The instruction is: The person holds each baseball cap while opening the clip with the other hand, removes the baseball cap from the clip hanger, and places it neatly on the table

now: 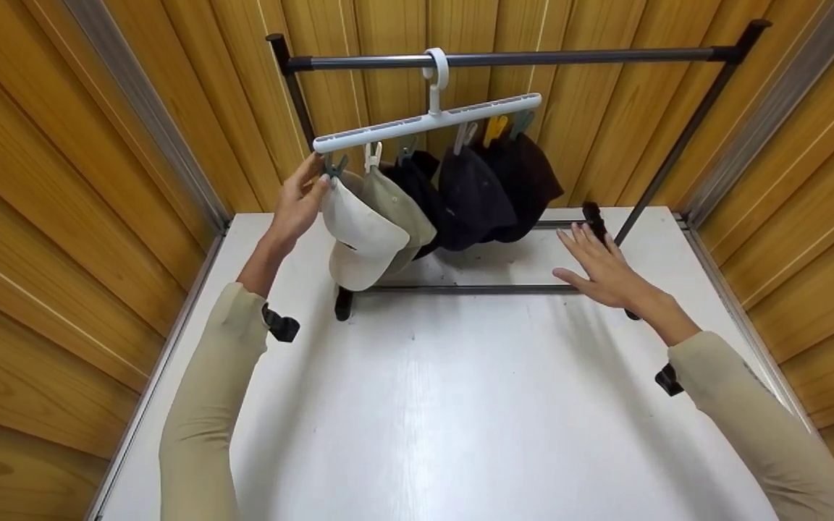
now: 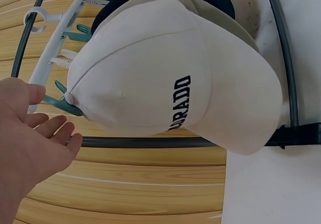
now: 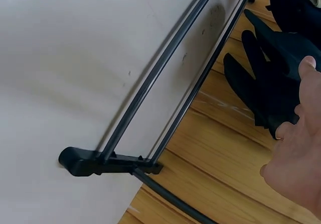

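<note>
left hand loose by left end of hanger, right hand spread, apart from it; bump could unclip caps.

2 khaki sleeves, softly creased, 2 small black wrist cameras beside the cuffs

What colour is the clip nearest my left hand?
The clip nearest your left hand is teal green, showing best in the left wrist view.
</note>
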`<state>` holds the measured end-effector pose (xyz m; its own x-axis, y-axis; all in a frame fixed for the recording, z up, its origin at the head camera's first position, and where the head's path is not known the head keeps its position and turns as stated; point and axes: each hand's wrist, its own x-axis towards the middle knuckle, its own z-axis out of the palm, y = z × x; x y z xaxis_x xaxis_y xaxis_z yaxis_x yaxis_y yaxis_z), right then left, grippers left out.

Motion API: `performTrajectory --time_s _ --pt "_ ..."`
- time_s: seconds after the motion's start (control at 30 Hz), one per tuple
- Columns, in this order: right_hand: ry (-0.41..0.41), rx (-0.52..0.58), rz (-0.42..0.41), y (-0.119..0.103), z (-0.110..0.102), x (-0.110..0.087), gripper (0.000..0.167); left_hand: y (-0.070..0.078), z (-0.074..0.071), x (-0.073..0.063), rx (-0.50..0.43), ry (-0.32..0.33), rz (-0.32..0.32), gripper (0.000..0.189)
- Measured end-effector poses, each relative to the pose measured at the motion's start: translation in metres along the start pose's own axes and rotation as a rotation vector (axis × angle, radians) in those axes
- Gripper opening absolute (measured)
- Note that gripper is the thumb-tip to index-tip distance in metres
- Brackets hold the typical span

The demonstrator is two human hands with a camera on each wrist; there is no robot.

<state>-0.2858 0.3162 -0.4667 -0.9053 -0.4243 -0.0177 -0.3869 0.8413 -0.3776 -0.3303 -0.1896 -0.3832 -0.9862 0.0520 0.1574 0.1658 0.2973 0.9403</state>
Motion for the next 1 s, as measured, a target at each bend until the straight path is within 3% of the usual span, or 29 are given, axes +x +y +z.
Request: performTrajectory --time_s 0.23,0.37,0.7,0.83,1.0 --pt "0.018 0.07 -0.075 -0.037 0.01 0.028 0.074 0.0 0.002 0.013 -0.129 0.037 -0.003 0.043" --pt "0.029 0.095 -0.112 -0.061 0.012 0.042 0.075 -0.002 -0.001 0.014 -0.194 0.048 -0.007 0.037" --pt "0.094 0.12 -0.244 -0.108 0.008 0.059 0.07 0.0 -0.012 0.008 -0.232 -0.149 -0.033 0.041" --pt "0.127 0.118 -0.292 -0.129 0.004 0.066 0.064 0.002 -0.014 0.006 -0.261 -0.192 -0.04 0.04" --pt "0.229 0.113 -0.36 -0.159 0.001 0.076 0.051 0.003 -0.016 0.003 -0.283 -0.232 0.009 0.037"
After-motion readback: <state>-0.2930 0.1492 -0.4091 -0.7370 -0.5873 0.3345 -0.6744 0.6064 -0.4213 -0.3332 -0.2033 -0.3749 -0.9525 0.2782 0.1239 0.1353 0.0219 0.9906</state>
